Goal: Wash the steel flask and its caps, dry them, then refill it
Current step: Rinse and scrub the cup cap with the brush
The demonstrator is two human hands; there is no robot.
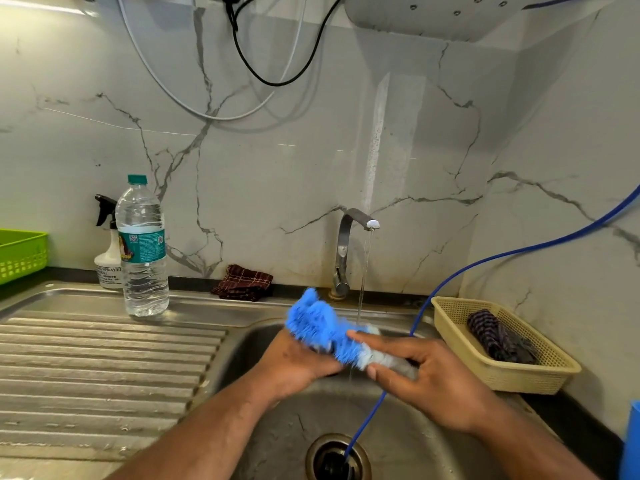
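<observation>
Steel flask [394, 366]: grey, smooth, apparently round-bodied. It is blurred and mostly covered, so calling it the flask is a judgement. Position: below and slightly right of the tap [346, 251], over the sink [398, 441] bowl, in the thin running stream. Handling, judged: rigid, fairly light if empty, slick when wet. Best held with a full wrap round the body, not by fingertips. Caps: not visible.

Blue chenille cloth [322, 327]: shaggy nubbed pile, soft, limp and absorbent. It is bunched over the flask's end, below and left of the tap.

Left hand [298, 365]: below-left of the tap. Its grip is closed on the cloth from beneath.

Right hand [429, 382]: below-right of the tap. Its grip is curled round the flask's bare end, with the forefinger reaching onto the cloth.

Blue hose [364, 424]: thin and flexible, running from right of the tap down into the drain [337, 459].

Sink: brushed stainless steel, with a ribbed drainboard [104, 358] left of the tap.

Water bottle [143, 251]: clear ribbed plastic with a green cap, standing well left of the tap. A spray bottle [109, 261] stands just behind it.

Maroon checked cloth [244, 282]: folded, left of the tap's base.

Beige basket [540, 372]: perforated plastic, on the tabletop right of the tap, holding a dark striped cloth [495, 337].
</observation>
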